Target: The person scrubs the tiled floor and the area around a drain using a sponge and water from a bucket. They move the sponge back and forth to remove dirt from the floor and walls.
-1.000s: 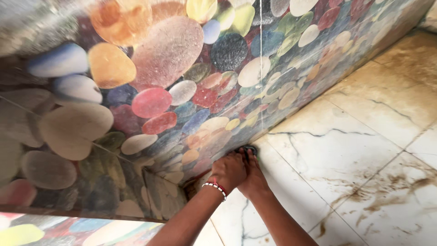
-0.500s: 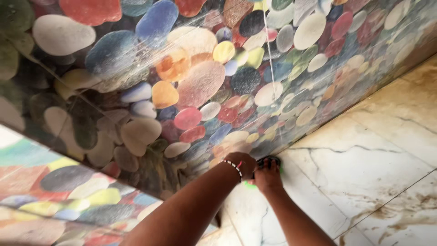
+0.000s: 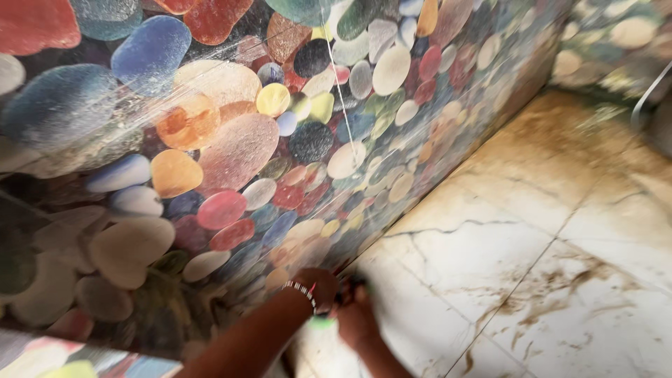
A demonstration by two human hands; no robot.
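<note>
Both hands, left hand (image 3: 318,280) and right hand (image 3: 357,311), are closed around a small green tool (image 3: 323,323) at the foot of the pebble-pattern wall (image 3: 238,154), beside the marble floor (image 3: 532,266)

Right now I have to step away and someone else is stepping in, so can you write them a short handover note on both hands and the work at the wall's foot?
Left hand: down at the joint where the pebble-pattern wall tiles meet the marble-look floor tiles; a beaded bracelet is on the wrist.
Right hand: pressed close beside the left, with a small green object showing between them; what it is and which hand holds it cannot be told.
Done: wall and floor tiles are laid; brown smears mark the floor.
Left: cannot be judged here; the hands hide the spot at the joint.
</note>
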